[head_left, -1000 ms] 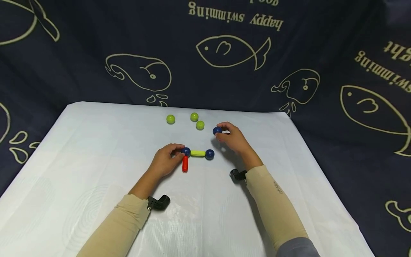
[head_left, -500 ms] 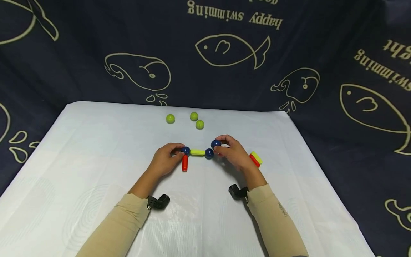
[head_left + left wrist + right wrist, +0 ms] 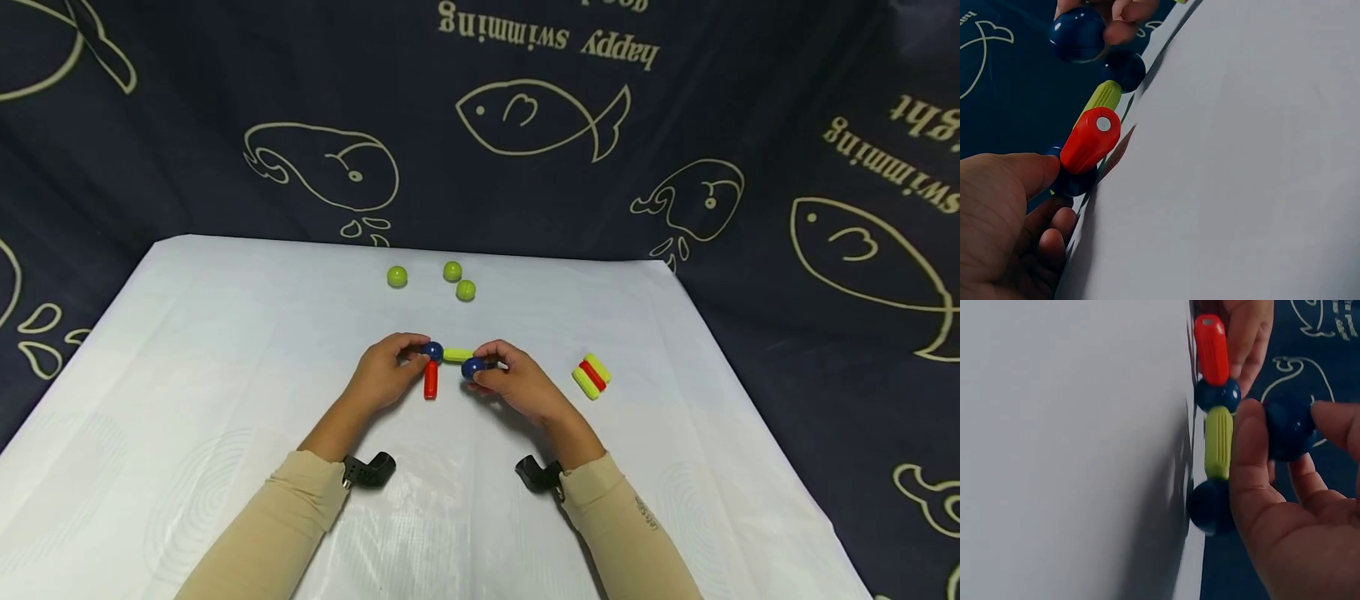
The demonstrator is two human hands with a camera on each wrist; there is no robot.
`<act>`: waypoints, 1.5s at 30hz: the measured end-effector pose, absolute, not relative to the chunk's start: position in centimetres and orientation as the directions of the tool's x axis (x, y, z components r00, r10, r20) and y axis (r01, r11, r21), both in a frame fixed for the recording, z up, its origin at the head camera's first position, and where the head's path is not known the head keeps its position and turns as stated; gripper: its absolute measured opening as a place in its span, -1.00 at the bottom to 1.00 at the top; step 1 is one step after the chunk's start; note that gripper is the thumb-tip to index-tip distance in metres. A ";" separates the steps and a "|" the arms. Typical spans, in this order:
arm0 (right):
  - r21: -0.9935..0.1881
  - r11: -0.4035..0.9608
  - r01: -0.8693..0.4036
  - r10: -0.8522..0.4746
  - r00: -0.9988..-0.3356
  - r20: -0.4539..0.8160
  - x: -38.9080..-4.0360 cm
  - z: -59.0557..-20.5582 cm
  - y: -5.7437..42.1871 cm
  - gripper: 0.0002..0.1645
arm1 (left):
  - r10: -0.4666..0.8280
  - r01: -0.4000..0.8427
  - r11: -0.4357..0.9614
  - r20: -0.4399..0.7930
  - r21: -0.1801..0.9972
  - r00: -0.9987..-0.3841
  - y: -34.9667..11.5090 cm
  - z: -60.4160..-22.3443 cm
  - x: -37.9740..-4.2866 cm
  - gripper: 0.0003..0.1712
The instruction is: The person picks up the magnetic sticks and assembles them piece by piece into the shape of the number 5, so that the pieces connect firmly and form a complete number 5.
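My left hand (image 3: 386, 375) pinches a shiny blue ball (image 3: 432, 352) at the corner of a small joined shape. A red ribbed stick (image 3: 431, 381) extends from that ball towards me, its end bearing a pale round disc in the left wrist view. To the right runs a yellow-green stick (image 3: 457, 355), ending in another blue ball (image 3: 1210, 509), which the head view hides. Between thumb and fingers, my right hand (image 3: 525, 387) holds a separate blue ball (image 3: 473, 368). The left wrist view shows this held ball (image 3: 1077, 34) close to the end ball, apparently with a small gap.
Three green balls, one of them a scored ball (image 3: 466, 290), lie towards the back of the white table (image 3: 262, 317). On the right, a red stick (image 3: 592, 376) lies between two yellow-green sticks (image 3: 586, 383). A dark printed curtain (image 3: 420, 100) hangs behind the table.
My right hand has brought its blue ball from the back right towards me and left, to the stick's right end. Sticks on the right have come out from behind the arm. The left hand stays put.
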State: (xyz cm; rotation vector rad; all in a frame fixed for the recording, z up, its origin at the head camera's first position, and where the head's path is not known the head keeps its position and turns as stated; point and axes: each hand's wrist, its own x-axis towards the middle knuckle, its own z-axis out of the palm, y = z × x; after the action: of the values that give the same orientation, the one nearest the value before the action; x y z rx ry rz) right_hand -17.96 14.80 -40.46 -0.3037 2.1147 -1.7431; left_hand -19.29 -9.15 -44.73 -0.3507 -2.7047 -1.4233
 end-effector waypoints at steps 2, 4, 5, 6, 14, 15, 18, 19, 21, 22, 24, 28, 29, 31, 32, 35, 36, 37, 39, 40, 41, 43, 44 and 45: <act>-0.970 0.232 0.071 -0.421 -0.892 -0.166 -17.7 -40.5 14.4 -0.68 | 0.173 0.229 0.549 0.158 0.804 -0.972 -9.2 -44.7 -19.3 -0.64; -0.960 0.273 0.056 -0.436 -0.883 -0.175 -17.4 -40.5 14.0 -0.67 | 0.174 0.227 0.554 0.155 0.801 -0.972 -9.2 -44.7 -19.3 -0.64; -0.954 0.297 0.045 -0.443 -0.878 -0.180 -17.3 -40.6 13.8 -0.66 | 0.174 0.226 0.554 0.154 0.801 -0.973 -9.2 -44.6 -19.3 -0.64; -0.946 0.321 0.033 -0.451 -0.874 -0.184 -17.2 -40.6 13.6 -0.66 | 0.175 0.226 0.556 0.153 0.800 -0.973 -9.3 -44.6 -19.3 -0.64; -0.883 0.457 -0.102 -0.509 -0.844 -0.166 -16.2 -40.8 12.1 -0.69 | 0.178 0.242 0.548 0.172 0.800 -0.969 -9.4 -44.8 -19.3 -0.64; -0.875 0.468 -0.124 -0.516 -0.842 -0.156 -16.1 -40.9 12.0 -0.70 | 0.178 0.245 0.548 0.175 0.800 -0.968 -9.4 -44.8 -19.3 -0.64; -0.851 0.495 -0.177 -0.527 -0.840 -0.132 -15.8 -40.9 11.6 -0.71 | 0.179 0.246 0.543 0.176 0.803 -0.968 -9.3 -44.8 -19.3 -0.64; -0.843 0.502 -0.193 -0.530 -0.839 -0.123 -15.7 -41.0 11.5 -0.71 | 0.179 0.247 0.543 0.177 0.802 -0.968 -9.3 -44.8 -19.4 -0.64; -0.828 0.516 -0.218 -0.533 -0.839 -0.111 -15.5 -41.0 11.3 -0.72 | 0.182 0.246 0.547 0.174 0.800 -0.968 -9.2 -44.8 -19.4 -0.64; -0.821 0.522 -0.232 -0.536 -0.838 -0.104 -15.4 -41.0 11.2 -0.72 | 0.183 0.246 0.548 0.173 0.799 -0.968 -9.2 -44.8 -19.4 -0.64; -0.806 0.531 -0.261 -0.541 -0.837 -0.085 -15.2 -41.0 11.0 -0.72 | 0.184 0.246 0.554 0.171 0.796 -0.968 -9.2 -44.8 -19.4 -0.64; -0.790 0.534 -0.300 -0.546 -0.836 -0.051 -15.0 -41.2 10.8 -0.72 | 0.185 0.249 0.556 0.174 0.793 -0.967 -9.1 -44.7 -19.4 -0.64; -0.787 0.536 -0.304 -0.545 -0.837 -0.048 -15.0 -41.2 10.7 -0.72 | 0.185 0.249 0.555 0.174 0.794 -0.967 -9.1 -44.7 -19.5 -0.64; -0.784 0.540 -0.308 -0.542 -0.839 -0.044 -15.1 -41.3 10.7 -0.71 | 0.184 0.250 0.554 0.177 0.794 -0.967 -9.2 -44.8 -19.5 -0.64; -0.782 0.541 -0.309 -0.541 -0.840 -0.044 -15.1 -41.4 10.6 -0.71 | 0.184 0.251 0.552 0.178 0.795 -0.967 -9.2 -44.8 -19.5 -0.64; -0.776 0.549 -0.310 -0.537 -0.842 -0.044 -15.1 -41.4 10.5 -0.71 | 0.182 0.252 0.548 0.180 0.798 -0.967 -9.2 -44.8 -19.5 -0.64; -0.775 0.550 -0.311 -0.536 -0.843 -0.042 -15.2 -41.4 10.5 -0.71 | 0.182 0.252 0.547 0.181 0.798 -0.967 -9.2 -44.8 -19.5 -0.64; -0.774 0.551 -0.311 -0.534 -0.844 -0.041 -15.2 -41.4 10.5 -0.71 | 0.182 0.253 0.546 0.182 0.799 -0.966 -9.3 -44.8 -19.5 -0.64; -0.771 0.555 -0.312 -0.530 -0.847 -0.039 -15.2 -41.4 10.4 -0.72 | 0.182 0.253 0.545 0.182 0.799 -0.966 -9.3 -44.8 -19.5 -0.64; -0.770 0.558 -0.311 -0.527 -0.849 -0.039 -15.2 -41.4 10.4 -0.72 | 0.182 0.254 0.545 0.182 0.799 -0.966 -9.2 -44.8 -19.5 -0.64; -0.769 0.559 -0.310 -0.525 -0.850 -0.039 -15.2 -41.4 10.4 -0.72 | 0.183 0.254 0.545 0.182 0.799 -0.966 -9.2 -44.8 -19.5 -0.64; -0.768 0.561 -0.307 -0.521 -0.853 -0.040 -15.2 -41.5 10.4 -0.72 | 0.183 0.253 0.546 0.180 0.799 -0.966 -9.2 -44.8 -19.5 -0.65; -0.768 0.562 -0.306 -0.520 -0.853 -0.040 -15.2 -41.5 10.4 -0.71 | 0.183 0.252 0.547 0.180 0.799 -0.967 -9.2 -44.8 -19.5 -0.65; -0.769 0.562 -0.305 -0.519 -0.854 -0.041 -15.3 -41.5 10.4 -0.71 | 0.182 0.251 0.547 0.179 0.799 -0.967 -9.2 -44.8 -19.5 -0.65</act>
State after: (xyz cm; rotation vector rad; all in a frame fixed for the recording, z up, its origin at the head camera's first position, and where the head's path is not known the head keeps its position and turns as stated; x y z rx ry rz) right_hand -15.25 10.39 -41.51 -0.6845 2.5347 -1.1731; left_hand -19.47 -9.19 -44.81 -0.3783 -2.6966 -1.4109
